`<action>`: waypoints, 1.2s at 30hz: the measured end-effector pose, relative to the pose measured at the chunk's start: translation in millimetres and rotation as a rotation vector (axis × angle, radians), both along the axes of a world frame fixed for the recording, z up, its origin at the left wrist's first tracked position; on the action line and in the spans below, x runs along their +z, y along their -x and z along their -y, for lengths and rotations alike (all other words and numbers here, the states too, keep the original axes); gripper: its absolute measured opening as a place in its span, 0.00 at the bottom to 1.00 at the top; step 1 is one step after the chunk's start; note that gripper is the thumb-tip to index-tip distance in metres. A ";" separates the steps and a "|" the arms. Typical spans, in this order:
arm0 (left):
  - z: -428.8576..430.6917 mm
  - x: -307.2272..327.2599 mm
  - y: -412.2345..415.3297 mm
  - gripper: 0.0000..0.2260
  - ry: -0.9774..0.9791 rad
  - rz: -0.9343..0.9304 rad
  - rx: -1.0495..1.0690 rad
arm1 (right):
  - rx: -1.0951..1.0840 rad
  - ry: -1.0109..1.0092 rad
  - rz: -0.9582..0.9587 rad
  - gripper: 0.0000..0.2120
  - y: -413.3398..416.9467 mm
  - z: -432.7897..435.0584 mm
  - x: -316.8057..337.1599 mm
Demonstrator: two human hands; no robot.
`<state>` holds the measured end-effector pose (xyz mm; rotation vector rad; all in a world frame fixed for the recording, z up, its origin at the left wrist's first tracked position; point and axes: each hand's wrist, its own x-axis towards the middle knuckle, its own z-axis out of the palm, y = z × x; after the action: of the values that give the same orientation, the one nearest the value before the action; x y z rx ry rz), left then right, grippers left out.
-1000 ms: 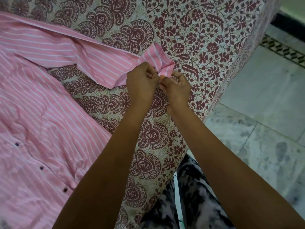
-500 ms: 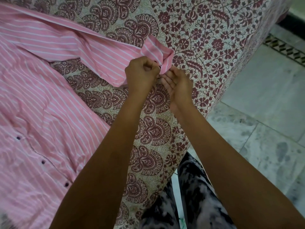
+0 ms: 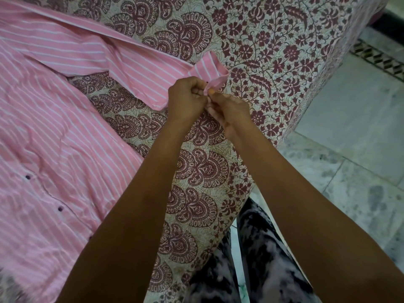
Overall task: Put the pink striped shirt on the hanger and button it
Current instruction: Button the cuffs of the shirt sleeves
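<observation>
A home bedroom: a bed (image 3: 273, 51) covered with a maroon floral and paisley printed sheet fills the left and far side, beside a pale marble tiled floor (image 3: 349, 138) with a patterned border (image 3: 380, 60) far right.

Right hand (image 3: 231, 110) was lying open, palm up, under the cuff half a second back. Now its fingers (image 3: 212, 91) are curled in again, thumb pinching the edge of the pink white-striped shirt cuff (image 3: 215, 67) right up against the left hand (image 3: 188, 99). The cuff isn't bunched flat anymore: it stands up as a rounded loop, and a small dark button (image 3: 207, 81) peeks out by the left knuckles.
</observation>
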<state>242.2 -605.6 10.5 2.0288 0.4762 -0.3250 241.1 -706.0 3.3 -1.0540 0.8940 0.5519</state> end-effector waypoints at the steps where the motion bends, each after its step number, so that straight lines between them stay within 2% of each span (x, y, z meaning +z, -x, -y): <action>1: -0.8 -0.7 -0.8 0.07 -0.038 0.021 -0.024 | 0.003 -0.013 0.000 0.04 0.3 0.6 -0.2; 5: -3.7 -1.6 -3.6 0.09 -0.237 0.121 -0.121 | 0.043 -0.021 0.083 0.01 5.2 -0.2 -1.9; 8: -7.9 -3.9 -7.3 0.10 -0.295 0.112 -0.150 | 0.072 0.036 0.148 0.03 7.9 -1.8 -3.7; 14: -14.9 -2.1 -9.9 0.07 -0.284 0.026 -0.196 | 0.152 0.106 0.211 0.01 8.2 -1.3 -6.1; 16: -16.1 0.5 -11.3 0.05 -0.283 -0.002 -0.236 | 0.179 0.155 0.239 0.05 6.9 -1.6 -10.0; 18: -14.8 1.4 -13.3 0.04 -0.269 -0.063 -0.258 | 0.261 0.307 0.343 0.09 5.6 -2.0 -18.8; 20: -11.6 0.8 -12.8 0.09 -0.202 -0.158 -0.249 | 0.354 0.463 0.444 0.09 6.0 -3.8 -24.3; 22: -7.8 -1.2 -10.1 0.05 -0.100 -0.215 -0.197 | 0.378 0.520 0.495 0.07 8.4 -5.6 -25.8; 25: -5.6 -7.0 -4.8 0.16 0.046 -0.238 -0.057 | 0.380 0.503 0.545 0.05 11.5 -2.6 -27.7; 26: -4.4 -7.4 -2.6 0.16 0.077 -0.234 -0.004 | 0.393 0.494 0.567 0.04 11.9 -0.6 -29.1; 28: -1.1 -5.6 1.0 0.07 0.150 -0.221 0.134 | 0.426 0.486 0.609 0.05 11.5 3.3 -32.2; 30: 0.3 -8.7 4.8 0.09 0.219 -0.201 0.258 | 0.468 0.479 0.641 0.04 10.5 7.0 -35.2; 33: 1.1 -17.1 10.2 0.06 0.132 -0.045 0.243 | 0.547 0.457 0.650 0.03 9.7 13.1 -37.9; 36: -0.7 -17.8 12.8 0.05 -0.024 0.104 0.144 | 0.500 0.301 0.579 0.05 6.4 17.3 -31.7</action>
<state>229.4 -604.9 -7.4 2.0105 0.5603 -0.1265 234.8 -723.4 -28.4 -1.6235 0.1954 0.4863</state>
